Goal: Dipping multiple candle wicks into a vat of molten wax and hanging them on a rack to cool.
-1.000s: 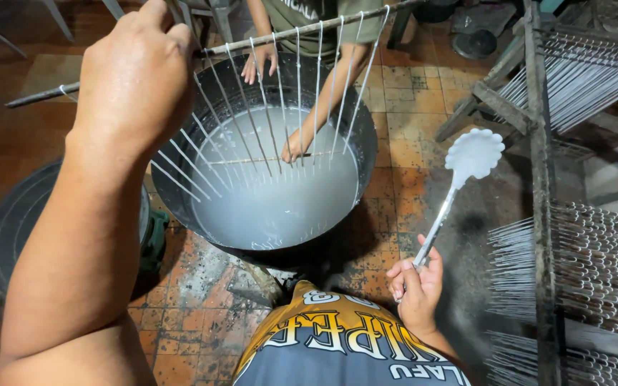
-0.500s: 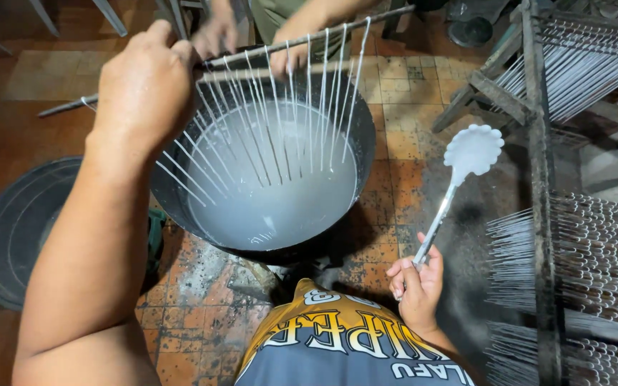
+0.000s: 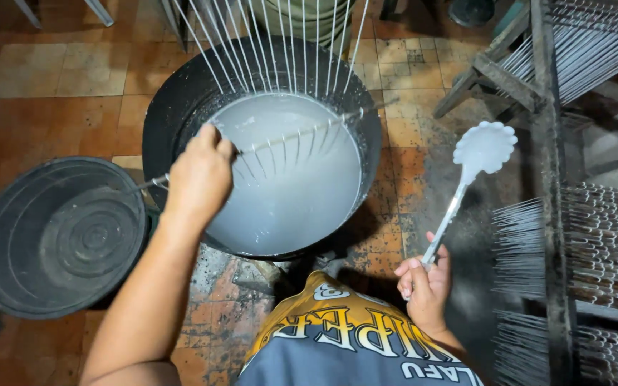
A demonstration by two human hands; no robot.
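My left hand [image 3: 198,175] grips one end of a thin metal rod [image 3: 302,132] that lies across a big black pot [image 3: 166,107]. A row of thin rods or strings hangs from it and dips into the pale milky liquid [image 3: 287,193] inside. More thin rods [image 3: 280,36] slant down into the pot from above. My right hand [image 3: 423,286] holds the handle of a white scalloped ladle [image 3: 482,149], raised to the right of the pot over the floor.
A black round lid [image 3: 59,236] lies on the tiled floor left of the pot. Wooden racks [image 3: 559,236] full of thin white sticks stand at the right. A green container [image 3: 309,18] sits behind the pot.
My left hand has lowered the rod from above the pot down to the liquid's surface. The other person's hands at the far side have gone out of view. The ladle stays raised.
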